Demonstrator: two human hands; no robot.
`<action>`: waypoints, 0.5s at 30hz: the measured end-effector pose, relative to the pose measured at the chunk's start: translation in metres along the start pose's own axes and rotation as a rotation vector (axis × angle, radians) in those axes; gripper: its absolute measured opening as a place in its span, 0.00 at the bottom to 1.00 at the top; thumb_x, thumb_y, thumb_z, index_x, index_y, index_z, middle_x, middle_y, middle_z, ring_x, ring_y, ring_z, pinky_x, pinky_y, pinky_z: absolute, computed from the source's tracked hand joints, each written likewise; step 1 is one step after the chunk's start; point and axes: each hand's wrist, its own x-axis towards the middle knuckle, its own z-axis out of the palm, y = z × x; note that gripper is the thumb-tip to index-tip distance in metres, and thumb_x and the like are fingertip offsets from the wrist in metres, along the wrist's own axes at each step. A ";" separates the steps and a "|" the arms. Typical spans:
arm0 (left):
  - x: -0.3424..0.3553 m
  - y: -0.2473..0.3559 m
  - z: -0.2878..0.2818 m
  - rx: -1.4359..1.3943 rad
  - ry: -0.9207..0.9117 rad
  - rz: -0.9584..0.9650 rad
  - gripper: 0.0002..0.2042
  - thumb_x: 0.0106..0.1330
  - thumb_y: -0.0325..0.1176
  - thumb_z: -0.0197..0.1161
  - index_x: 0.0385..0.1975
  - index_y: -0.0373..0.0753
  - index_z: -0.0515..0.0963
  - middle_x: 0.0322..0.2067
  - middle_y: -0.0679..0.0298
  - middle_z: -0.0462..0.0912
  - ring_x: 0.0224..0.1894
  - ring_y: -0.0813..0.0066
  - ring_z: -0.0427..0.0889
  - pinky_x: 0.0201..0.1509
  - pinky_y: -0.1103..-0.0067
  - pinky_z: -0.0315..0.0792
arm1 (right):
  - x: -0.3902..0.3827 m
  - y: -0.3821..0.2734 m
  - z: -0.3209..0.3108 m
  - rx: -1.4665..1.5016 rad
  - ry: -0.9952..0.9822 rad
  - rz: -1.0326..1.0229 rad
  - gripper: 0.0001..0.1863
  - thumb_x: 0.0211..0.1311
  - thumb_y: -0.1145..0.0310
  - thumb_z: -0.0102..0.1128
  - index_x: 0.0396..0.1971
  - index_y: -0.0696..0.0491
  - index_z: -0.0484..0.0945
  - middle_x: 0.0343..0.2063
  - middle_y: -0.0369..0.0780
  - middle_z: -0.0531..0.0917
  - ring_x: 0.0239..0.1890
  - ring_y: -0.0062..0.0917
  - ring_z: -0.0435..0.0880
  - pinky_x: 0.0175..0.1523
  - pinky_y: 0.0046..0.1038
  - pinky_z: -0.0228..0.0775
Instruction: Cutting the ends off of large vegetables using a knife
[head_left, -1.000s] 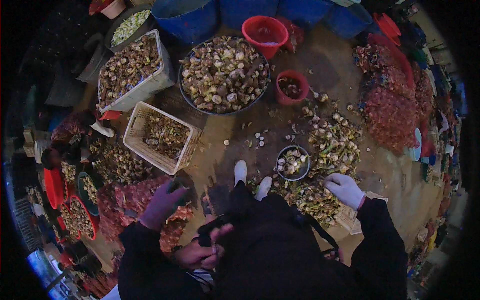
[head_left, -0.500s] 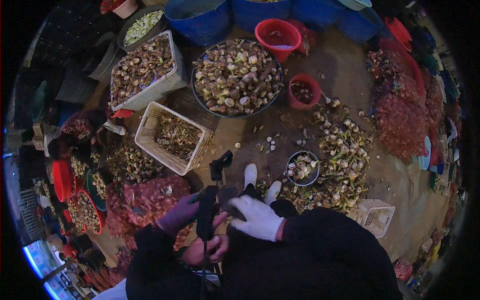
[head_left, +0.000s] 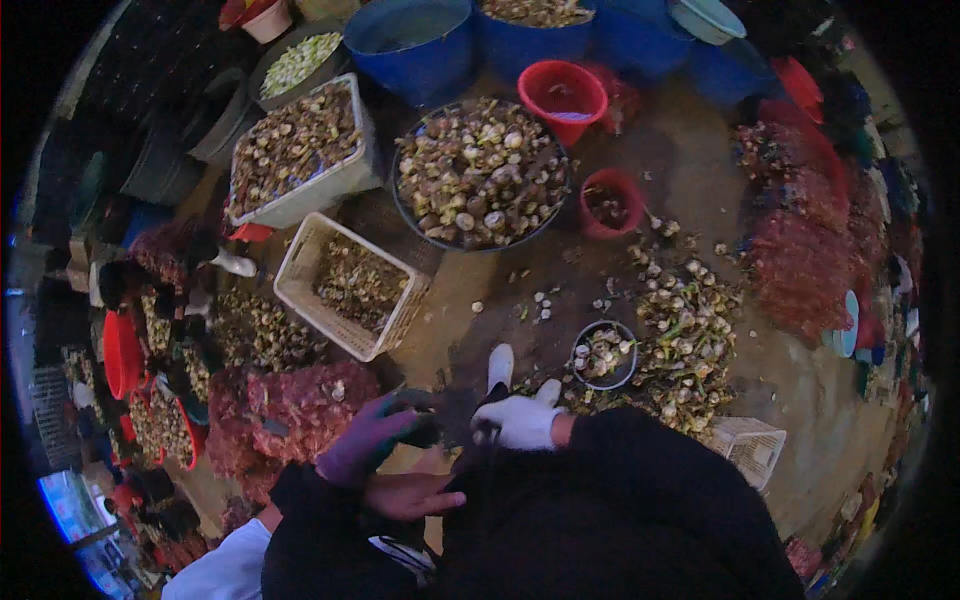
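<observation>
My left hand [head_left: 365,440], in a purple glove with dark fingertips, has curled fingers near the front of my dark clothing [head_left: 600,510]; what they hold is unclear. Just right of it, my right hand [head_left: 515,425], white-gloved, is closed on a narrow dark strap. Another person's bare hand [head_left: 410,495] is just below my left hand, by a white sleeve [head_left: 225,565]. My white boots [head_left: 501,368] stand beside a small basin of garlic [head_left: 605,355] and loose garlic [head_left: 680,330].
Ahead are a heaped tub [head_left: 480,170], crates [head_left: 300,150] [head_left: 395,335], red buckets [head_left: 610,205] and blue tubs [head_left: 405,55]. Red mesh sacks lie left [head_left: 270,430] and right [head_left: 800,270]. A person [head_left: 165,255] is among basins at far left.
My hands have come in from either side to my front. The black object that stood up between them half a second ago is lower and mostly hidden. The view has shifted.
</observation>
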 end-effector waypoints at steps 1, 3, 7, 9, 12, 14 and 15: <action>0.004 -0.006 -0.007 0.036 0.051 0.007 0.18 0.67 0.33 0.56 0.55 0.34 0.70 0.46 0.59 0.79 0.47 0.70 0.80 0.51 0.76 0.74 | -0.011 -0.005 -0.025 -0.032 0.006 0.004 0.14 0.67 0.59 0.49 0.44 0.50 0.77 0.43 0.46 0.80 0.45 0.42 0.80 0.50 0.37 0.72; 0.015 -0.014 -0.014 0.084 0.093 0.021 0.19 0.67 0.33 0.57 0.55 0.34 0.70 0.46 0.59 0.79 0.46 0.71 0.80 0.50 0.77 0.74 | -0.025 -0.006 -0.067 0.006 0.271 -0.115 0.15 0.63 0.56 0.51 0.36 0.52 0.78 0.35 0.48 0.82 0.40 0.46 0.80 0.44 0.41 0.71; 0.044 0.004 0.014 0.250 0.054 0.105 0.18 0.66 0.33 0.59 0.54 0.33 0.70 0.44 0.61 0.79 0.44 0.76 0.79 0.48 0.80 0.74 | -0.091 -0.088 -0.155 -0.214 0.348 -0.108 0.17 0.62 0.52 0.51 0.34 0.50 0.79 0.31 0.49 0.82 0.37 0.46 0.81 0.42 0.44 0.71; 0.050 0.013 0.021 0.300 0.056 0.098 0.19 0.65 0.35 0.61 0.52 0.32 0.71 0.44 0.63 0.79 0.42 0.81 0.77 0.44 0.84 0.73 | -0.108 -0.129 -0.181 -0.235 0.414 -0.187 0.18 0.62 0.52 0.51 0.31 0.52 0.80 0.28 0.49 0.82 0.35 0.46 0.81 0.40 0.43 0.72; 0.068 0.038 0.045 0.511 0.029 0.054 0.18 0.66 0.32 0.58 0.53 0.32 0.71 0.48 0.57 0.78 0.47 0.73 0.79 0.50 0.78 0.73 | -0.132 -0.161 -0.200 -0.260 0.501 -0.252 0.11 0.57 0.57 0.56 0.33 0.48 0.78 0.24 0.45 0.81 0.31 0.44 0.81 0.35 0.41 0.72; 0.079 0.055 0.042 1.032 -0.031 0.533 0.18 0.68 0.36 0.56 0.52 0.31 0.72 0.47 0.55 0.79 0.46 0.70 0.79 0.49 0.77 0.73 | -0.139 -0.176 -0.203 -0.294 0.513 -0.310 0.12 0.57 0.57 0.57 0.32 0.49 0.78 0.24 0.46 0.81 0.31 0.44 0.81 0.35 0.41 0.72; 0.084 0.052 0.050 1.040 -0.069 0.481 0.18 0.68 0.36 0.56 0.52 0.32 0.72 0.47 0.55 0.79 0.46 0.70 0.79 0.49 0.77 0.73 | -0.142 -0.176 -0.202 -0.304 0.517 -0.315 0.12 0.57 0.57 0.57 0.31 0.50 0.78 0.24 0.47 0.81 0.31 0.45 0.81 0.34 0.41 0.72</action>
